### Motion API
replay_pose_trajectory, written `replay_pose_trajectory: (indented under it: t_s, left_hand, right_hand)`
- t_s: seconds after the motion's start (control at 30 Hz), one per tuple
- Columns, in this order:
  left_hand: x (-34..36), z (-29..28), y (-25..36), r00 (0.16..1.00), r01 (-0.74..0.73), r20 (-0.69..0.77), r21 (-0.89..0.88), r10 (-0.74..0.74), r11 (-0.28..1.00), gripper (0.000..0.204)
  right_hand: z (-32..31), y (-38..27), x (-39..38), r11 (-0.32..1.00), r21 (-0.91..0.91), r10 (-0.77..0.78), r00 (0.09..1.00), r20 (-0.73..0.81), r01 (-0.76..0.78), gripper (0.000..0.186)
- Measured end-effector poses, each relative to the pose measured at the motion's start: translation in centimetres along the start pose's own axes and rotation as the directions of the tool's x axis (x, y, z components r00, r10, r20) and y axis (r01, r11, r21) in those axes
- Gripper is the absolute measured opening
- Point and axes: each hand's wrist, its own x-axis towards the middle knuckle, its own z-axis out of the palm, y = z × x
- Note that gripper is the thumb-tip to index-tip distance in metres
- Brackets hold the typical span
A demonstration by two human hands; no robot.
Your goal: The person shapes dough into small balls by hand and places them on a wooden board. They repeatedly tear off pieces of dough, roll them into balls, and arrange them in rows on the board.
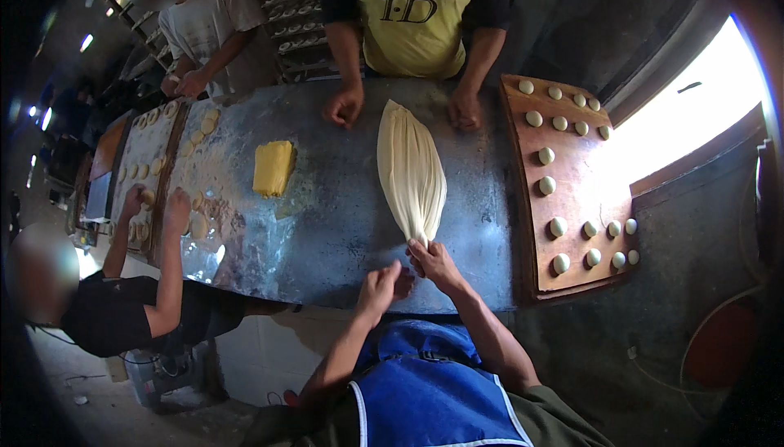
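A long sheet of pale, stretchy dough (pixel 411 161) lies lengthwise on the table in front of me, spread wide and pleated toward its far end. Its near end is gathered into a narrow neck, and my right hand (pixel 433 264) is closed around that neck. Just to the left and nearer to me, my left hand (pixel 380 290) is apart from the dough, its thumb raised and its fingers loosely curved with no object visible in them. A yellow block of fat or dough (pixel 273 169) sits farther left on the metal tabletop (pixel 335 194).
At the right, a wooden board (pixel 580 202) carries several round dough balls. Across the table stands a person in a yellow shirt (pixel 412 22), hands resting at the edge. Two co-workers at the left handle dough pieces beside a floury board (pixel 147 149). Racks stand behind.
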Motion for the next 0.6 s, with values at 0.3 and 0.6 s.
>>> replay_pose_trajectory:
  t_s: [0.3,0.6]
  left_hand:
    - [14.7,3.5,0.6,0.711,0.701,0.665,-0.64,-0.229,0.316,0.029]
    - [11.0,-0.8,-1.8,0.97,-0.111,0.222,0.026,0.102,0.994,0.031]
  right_hand:
    - [1.0,-4.3,-12.4,0.592,-0.756,-0.417,0.909,0.009,0.279,0.018]
    - [3.3,-13.3,-5.0,0.872,0.245,-0.488,0.796,0.359,0.424,0.037]
